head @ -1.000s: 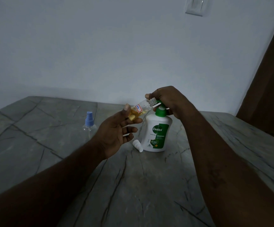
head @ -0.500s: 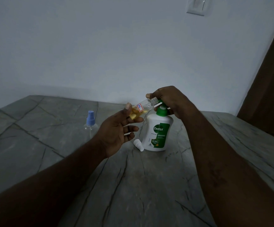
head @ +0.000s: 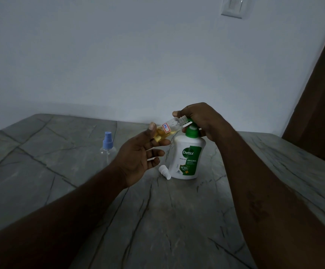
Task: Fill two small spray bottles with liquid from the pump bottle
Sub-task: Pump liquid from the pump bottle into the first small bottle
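Pump bottle (head: 186, 156) under right hand (head: 200, 119), palm closed over the green pump head: sturdy, bottom-heavy, best pressed from the top. Open vial (head: 169, 129) pinched tilted in left hand (head: 138, 154), neck at the spout: light, slick, part-filled, likely spill-prone. Blue-capped bottle (head: 107, 147) left of left hand. White cap (head: 164, 171) below left fingers.

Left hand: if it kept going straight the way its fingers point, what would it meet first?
Probably the Dettol pump bottle: the left hand, holding the small tilted bottle, points right toward its white body. Depth is hard to judge.
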### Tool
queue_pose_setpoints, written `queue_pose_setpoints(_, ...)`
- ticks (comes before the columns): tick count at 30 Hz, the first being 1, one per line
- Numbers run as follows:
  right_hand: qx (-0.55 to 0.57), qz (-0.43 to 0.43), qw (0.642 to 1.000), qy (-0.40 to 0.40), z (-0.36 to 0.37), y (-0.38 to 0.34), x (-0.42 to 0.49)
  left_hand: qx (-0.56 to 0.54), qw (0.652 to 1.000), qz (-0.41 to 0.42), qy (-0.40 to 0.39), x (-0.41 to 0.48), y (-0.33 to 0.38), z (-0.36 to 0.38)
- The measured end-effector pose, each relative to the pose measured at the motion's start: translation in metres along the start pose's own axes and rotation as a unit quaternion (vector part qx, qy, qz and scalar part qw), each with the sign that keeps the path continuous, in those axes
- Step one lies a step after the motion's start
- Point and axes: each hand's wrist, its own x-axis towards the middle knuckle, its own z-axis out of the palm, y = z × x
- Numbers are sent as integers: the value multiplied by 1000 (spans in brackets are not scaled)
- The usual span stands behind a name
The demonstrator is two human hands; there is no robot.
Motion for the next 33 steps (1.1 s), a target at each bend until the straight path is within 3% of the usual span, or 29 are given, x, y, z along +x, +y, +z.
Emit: queue_pose_setpoints(33,0,1,1000,0,2,-1,-5,13,1000,1,-8,0,0,-2)
